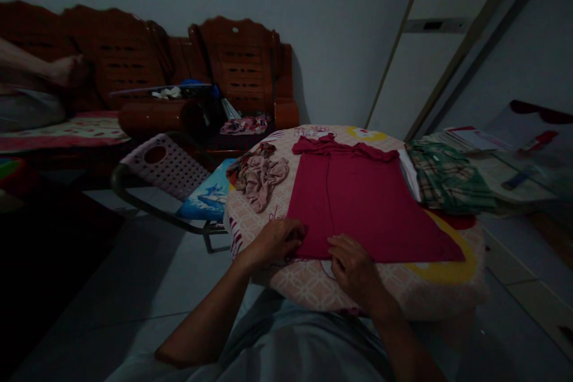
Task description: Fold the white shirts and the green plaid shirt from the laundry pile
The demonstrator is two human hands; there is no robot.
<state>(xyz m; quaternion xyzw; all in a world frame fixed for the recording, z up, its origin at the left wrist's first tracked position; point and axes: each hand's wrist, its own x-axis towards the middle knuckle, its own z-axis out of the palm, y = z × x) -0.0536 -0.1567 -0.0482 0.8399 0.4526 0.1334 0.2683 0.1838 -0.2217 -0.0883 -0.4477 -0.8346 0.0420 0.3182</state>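
Note:
A magenta shirt [362, 203] lies spread on a round table with a patterned cloth [295, 286]. Its far end is bunched, and a crease runs lengthwise near its left side. At the near left corner, my left hand [282, 240] has its fingers curled in on the fabric's edge. My right hand [353, 262] rests on the near hem just right of the crease, its fingers laid over the cloth and slightly bent. The undersides of both hands are hidden.
Crumpled brownish cloth [261, 176] lies at the table's left. On the right sits a folded green plaid garment [447, 176] beside papers [477, 138]. A folding chair [165, 167] stands left. Behind is a wooden sofa [237, 65], with another person's bare foot [67, 70] at far left.

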